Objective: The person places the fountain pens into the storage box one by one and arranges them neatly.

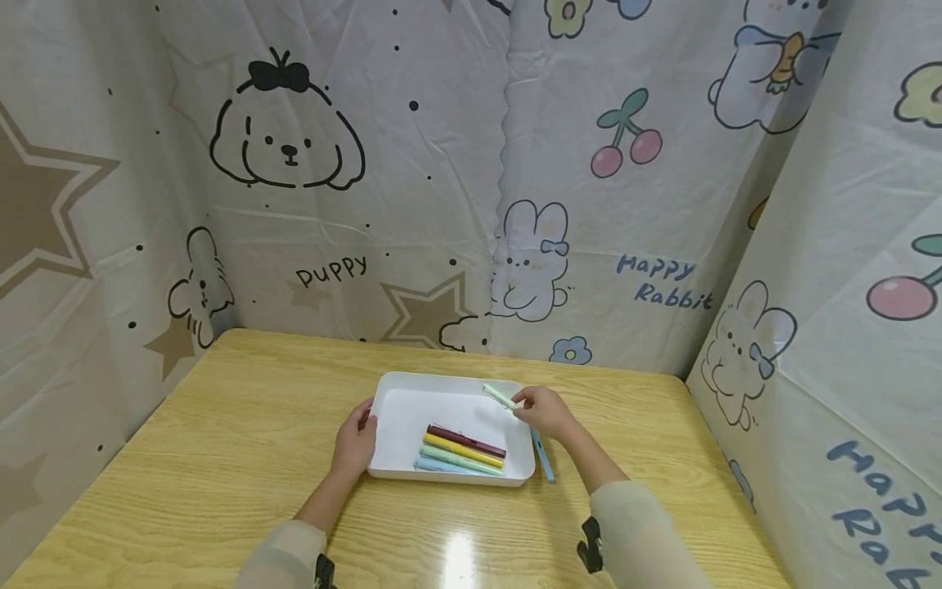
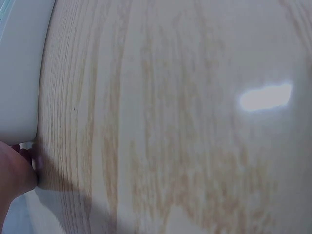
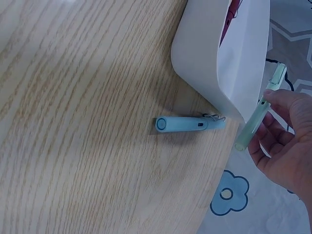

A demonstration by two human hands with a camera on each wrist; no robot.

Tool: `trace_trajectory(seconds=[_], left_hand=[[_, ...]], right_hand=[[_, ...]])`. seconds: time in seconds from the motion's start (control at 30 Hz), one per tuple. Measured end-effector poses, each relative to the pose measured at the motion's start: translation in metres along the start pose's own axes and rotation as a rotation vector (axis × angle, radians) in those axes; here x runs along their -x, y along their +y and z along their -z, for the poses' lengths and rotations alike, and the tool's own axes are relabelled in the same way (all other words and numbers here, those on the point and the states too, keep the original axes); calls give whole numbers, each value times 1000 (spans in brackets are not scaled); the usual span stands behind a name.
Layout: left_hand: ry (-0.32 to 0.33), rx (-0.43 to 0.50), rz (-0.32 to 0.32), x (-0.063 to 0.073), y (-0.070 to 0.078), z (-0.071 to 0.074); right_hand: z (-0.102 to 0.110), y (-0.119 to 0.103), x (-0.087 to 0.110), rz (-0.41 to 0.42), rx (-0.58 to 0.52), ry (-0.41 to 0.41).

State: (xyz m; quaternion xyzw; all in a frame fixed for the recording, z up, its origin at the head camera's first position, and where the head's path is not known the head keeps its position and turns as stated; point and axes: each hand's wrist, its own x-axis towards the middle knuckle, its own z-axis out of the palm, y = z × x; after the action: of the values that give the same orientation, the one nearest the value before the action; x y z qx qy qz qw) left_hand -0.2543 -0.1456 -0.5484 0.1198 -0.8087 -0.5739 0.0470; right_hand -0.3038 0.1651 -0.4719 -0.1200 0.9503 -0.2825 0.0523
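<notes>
A white tray lies on the wooden table, with a dark red pen, a yellow pen, a light green pen and a light blue pen side by side near its front wall. My left hand holds the tray by its left side. Between thumb and fingers, my right hand pinches another light green pen, tilted above the tray's back right corner; its clip shows in the right wrist view. Below that hand, a blue pen lies on the table beside the tray's right wall.
The wooden table reaches back to a printed cloth that hangs behind it and along both sides. Light glares off the tabletop at the front. A black band sits on each sleeve near the wrist.
</notes>
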Motion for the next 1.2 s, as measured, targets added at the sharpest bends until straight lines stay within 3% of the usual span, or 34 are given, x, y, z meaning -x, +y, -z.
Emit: trace_trajectory(seconds=[0.53, 1.2], left_hand=[[16, -7, -19, -1, -1, 0], [14, -2, 6, -1, 0, 0]], right_hand=[[-6, -10, -2, 22, 11, -23], [-13, -20, -2, 50, 17, -61]])
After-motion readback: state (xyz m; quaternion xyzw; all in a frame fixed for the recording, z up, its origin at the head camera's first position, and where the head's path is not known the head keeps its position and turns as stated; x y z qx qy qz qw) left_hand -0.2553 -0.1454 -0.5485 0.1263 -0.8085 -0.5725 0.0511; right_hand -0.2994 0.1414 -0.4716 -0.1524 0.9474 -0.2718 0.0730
